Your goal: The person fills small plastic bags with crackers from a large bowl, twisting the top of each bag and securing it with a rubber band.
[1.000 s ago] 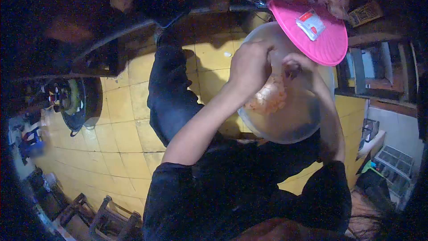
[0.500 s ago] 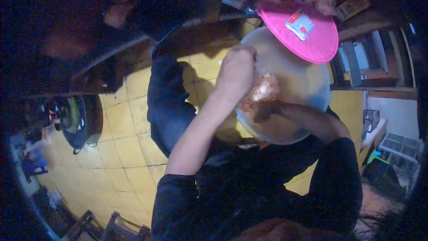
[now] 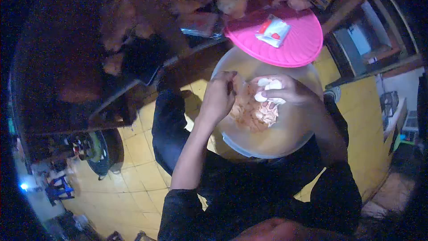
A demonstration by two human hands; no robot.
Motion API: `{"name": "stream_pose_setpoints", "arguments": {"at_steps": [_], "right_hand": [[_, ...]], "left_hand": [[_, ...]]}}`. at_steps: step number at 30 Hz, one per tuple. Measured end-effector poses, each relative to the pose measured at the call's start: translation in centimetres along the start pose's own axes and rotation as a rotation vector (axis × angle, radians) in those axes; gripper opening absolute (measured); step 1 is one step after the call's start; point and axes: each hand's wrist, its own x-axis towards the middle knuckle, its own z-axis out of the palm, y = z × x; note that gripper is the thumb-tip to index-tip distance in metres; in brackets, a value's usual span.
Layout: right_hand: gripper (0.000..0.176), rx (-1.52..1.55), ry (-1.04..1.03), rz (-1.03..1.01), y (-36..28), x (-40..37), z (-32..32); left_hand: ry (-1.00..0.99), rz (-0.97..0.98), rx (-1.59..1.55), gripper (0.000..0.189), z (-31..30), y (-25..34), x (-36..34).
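A translucent round plastic tub [image 3: 285,138] rests on my lap, with a pile of pale pink-orange pieces [image 3: 252,111] inside. My left hand [image 3: 218,98] grips the tub's left rim, fingers curled inward near the pile. Over the middle of the tub, my right hand [image 3: 278,90] is closed around several white pieces. A pink round lid [image 3: 290,47] sits tilted against the tub's far rim, carrying a small white and red packet [image 3: 273,31].
A dark table edge [image 3: 133,85] runs across the upper left. Yellow floor tiles [image 3: 133,187] spread below, with a dark pan-like object [image 3: 98,151] at the left. Shelving [image 3: 379,31] stands at the right. My dark trouser leg [image 3: 167,125] stretches beside the tub.
My right hand has come up from the tub's near side to its middle and now holds white pieces. My left hand slid lower along the rim. The view tilted, showing more of the table.
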Motion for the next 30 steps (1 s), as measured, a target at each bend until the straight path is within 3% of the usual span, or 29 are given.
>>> {"name": "stream_pose_setpoints", "arguments": {"at_steps": [3, 5, 7, 8, 12, 15, 17, 18, 23, 24, 26, 30], "right_hand": [[0.035, 0.079, 0.000, 0.061, -1.2, -1.4, 0.6], [0.039, 0.050, -0.030, -0.010, -0.7, -1.2, 0.7], [0.041, -0.093, 0.101, 0.065, -0.4, -1.2, 1.0], [0.036, -0.186, 0.131, -0.013, -0.7, -1.6, 1.0], [0.035, -0.423, 0.128, -0.094, -0.6, -1.5, 1.1], [0.030, -0.405, 0.198, 0.054, -1.4, -2.0, 2.3], [0.029, -0.507, 0.198, 0.049, -1.2, -1.8, 2.4], [0.029, -0.506, 0.195, 0.049, -0.8, -1.7, 2.2], [0.041, -0.486, 0.163, -0.446, 1.6, -0.7, 0.6], [0.041, -0.489, 0.160, -0.447, 0.9, -0.9, 0.8], [0.042, -0.188, 0.237, -0.014, -0.8, -1.7, 1.4], [0.041, -0.414, 0.389, 0.038, -1.2, -1.6, 2.3]], "left_hand": [[-0.134, -0.118, -0.242, 0.034, 1.7, 2.4, -0.1], [-0.179, -0.035, -0.244, 0.031, 3.3, 2.2, 0.1], [-0.207, -0.125, -0.473, 0.035, 4.1, 3.3, 0.0], [-0.201, -0.117, -0.488, 0.042, 4.5, 3.3, 0.0], [-0.190, -0.181, -0.349, 0.046, 4.3, 4.4, 0.3], [-0.239, -0.148, -0.301, 0.049, 4.4, 4.5, 0.2], [-0.135, 0.066, -0.149, 0.046, 4.9, 3.7, 0.3], [-0.134, 0.063, -0.147, 0.046, 5.2, 3.2, 0.5], [-0.108, -0.124, -0.176, 0.038, 4.3, 3.7, 0.8], [-0.103, -0.123, -0.177, 0.038, 4.6, 3.1, 0.8], [-0.102, -0.106, -0.279, 0.038, 5.6, 1.6, 0.7], [-0.230, -0.149, -0.460, 0.043, 5.3, 2.3, 0.5]]}}
